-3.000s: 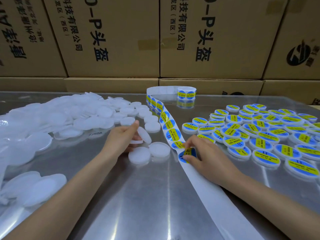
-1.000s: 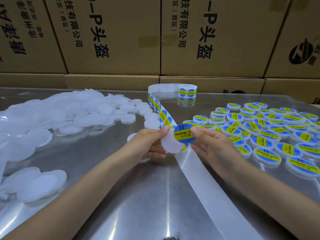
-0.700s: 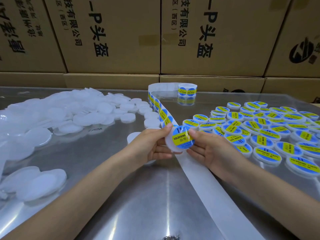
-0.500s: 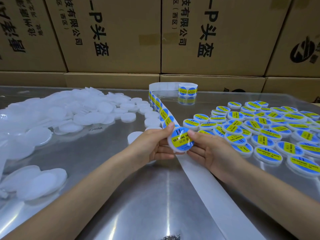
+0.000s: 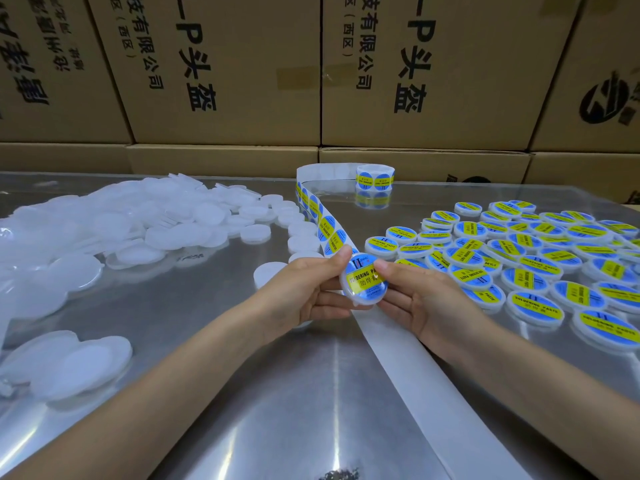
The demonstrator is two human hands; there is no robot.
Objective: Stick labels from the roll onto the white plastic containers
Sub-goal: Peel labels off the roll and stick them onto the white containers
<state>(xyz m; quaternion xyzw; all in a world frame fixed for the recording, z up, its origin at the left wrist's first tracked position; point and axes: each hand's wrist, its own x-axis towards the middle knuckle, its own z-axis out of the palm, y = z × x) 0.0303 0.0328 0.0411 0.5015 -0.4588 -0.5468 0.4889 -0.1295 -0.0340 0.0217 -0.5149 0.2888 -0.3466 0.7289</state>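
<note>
White round plastic container (image 5: 363,284), one only in hand, is held above the shiny metal table (image 5: 242,393) between both hands, tilted toward the camera; a round blue label with a yellow band (image 5: 365,275) covers its face, reading "SOLDERING PA" before a fingertip hides the rest; the left hand (image 5: 304,289) grips its left rim, thumb on top and fingers curled beneath; the right hand (image 5: 419,299) pinches its right rim, thumb on the label's edge, fingers behind it; one small roll of labels (image 5: 375,176) stands at the table's far edge, its white backing strip (image 5: 398,351) looping left, then running toward the camera under the hands; five or so labels show on the strip before the hands cover it; bare white containers (image 5: 138,230) lie heaped on the left, too many and too overlapped to count, the nearest ones blurred; labelled containers (image 5: 519,258) lie crowded on the right, several dozen, cut off by the frame edge; brown cardboard boxes (image 5: 225,71) with black printing are stacked behind the table.
</note>
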